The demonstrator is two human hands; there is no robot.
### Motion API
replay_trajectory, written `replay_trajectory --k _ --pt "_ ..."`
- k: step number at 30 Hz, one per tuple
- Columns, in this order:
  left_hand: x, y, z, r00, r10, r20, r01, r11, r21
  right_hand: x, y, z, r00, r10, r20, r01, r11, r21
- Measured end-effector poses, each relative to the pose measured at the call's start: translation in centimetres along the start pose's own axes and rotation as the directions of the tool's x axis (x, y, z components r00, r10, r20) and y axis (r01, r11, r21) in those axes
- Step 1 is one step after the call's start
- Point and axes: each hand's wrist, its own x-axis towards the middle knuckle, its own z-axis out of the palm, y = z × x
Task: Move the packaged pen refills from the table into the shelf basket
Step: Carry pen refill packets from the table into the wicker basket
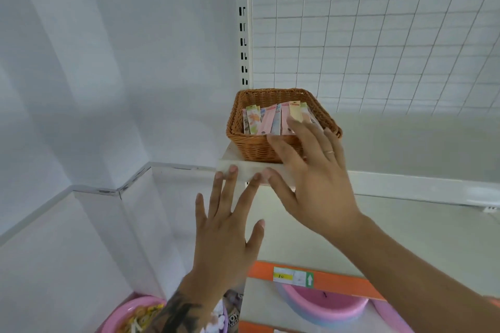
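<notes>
A plain white wall (81, 62) fills the left side, stepping out at a boxed corner with a scuffed white ledge (108, 192). A white slotted metal upright (242, 19) rises at the centre, and beside it a white wire grid panel (378, 30) backs the white shelf board (405, 157). Lower down, an orange shelf-edge strip (338, 282) carries a small price label (293, 277), with pink plastic basins (324, 305) beneath. The light is soft and even.

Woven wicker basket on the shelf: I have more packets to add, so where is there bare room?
The brown woven wicker basket is crowded: pastel refill packets stand across it. The white shelf board right of the basket, below the wire grid panel, is bare.
</notes>
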Motion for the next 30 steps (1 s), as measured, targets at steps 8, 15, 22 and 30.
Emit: replay_trajectory --k 8,15,22,30 --pt "-7.5 -1.0 0.3 0.953 -0.296 0.073 0.292 0.955 0.060 -8.4 -2.2 3.5 0.983 -0.122 0.138 0.099 0.982 0.163" --pt "-21.4 0.3 -4.1 0.724 -0.660 0.199 0.600 0.745 0.290 -14.7 -9.4 6.1 0.877 -0.344 0.335 0.164 0.871 0.464" --pt "-32.5 2.0 -12.2 0.486 -0.874 0.008 0.802 0.450 0.391 -21.2 -19.8 3.1 0.693 -0.572 0.440 0.133 0.700 0.702" --pt "-46.5 4.8 -20.3 0.381 -0.918 -0.109 0.843 0.296 0.450 -28.1 -30.8 -3.4 0.533 -0.764 0.364 0.314 0.578 0.753"
